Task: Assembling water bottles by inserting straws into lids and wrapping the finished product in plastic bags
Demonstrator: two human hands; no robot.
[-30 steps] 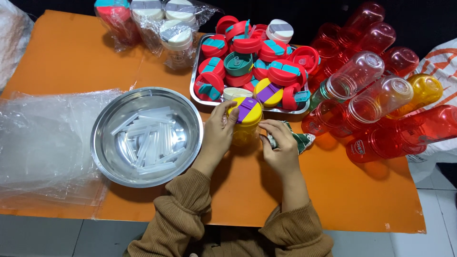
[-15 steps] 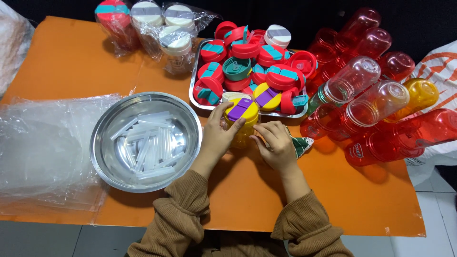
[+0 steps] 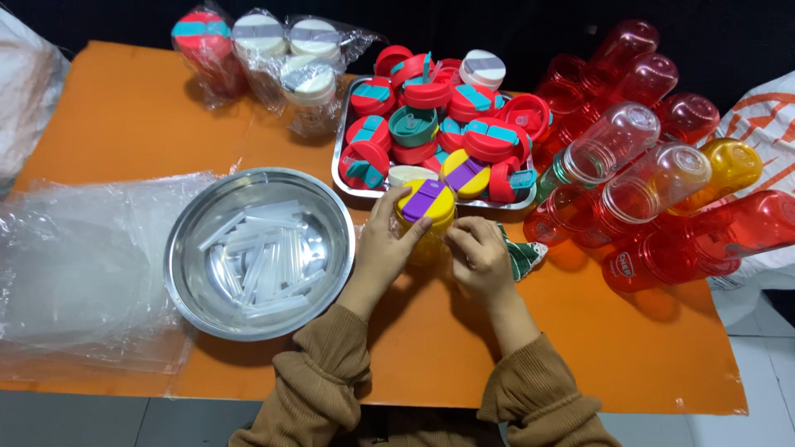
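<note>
1. The left hand point(image 3: 383, 248) wraps the side of a yellow plastic bottle with a yellow lid and purple flip tab point(image 3: 425, 217), fingers curled onto the lid's edge.
2. The right hand point(image 3: 480, 258) is loosely closed at the bottle's right side, fingertips touching it just below the lid; half a second ago it sat a little lower and further from the lid, so both hands have now closed in on the bottle.
3. The bottle stands upright on the orange bench point(image 3: 124, 124), just in front of the metal tray of red, teal and yellow lids point(image 3: 431, 124).
4. A round steel bowl of clear plastic straws point(image 3: 258, 252) lies to the left; clear and red empty bottles point(image 3: 638, 190) are heaped to the right.
</note>
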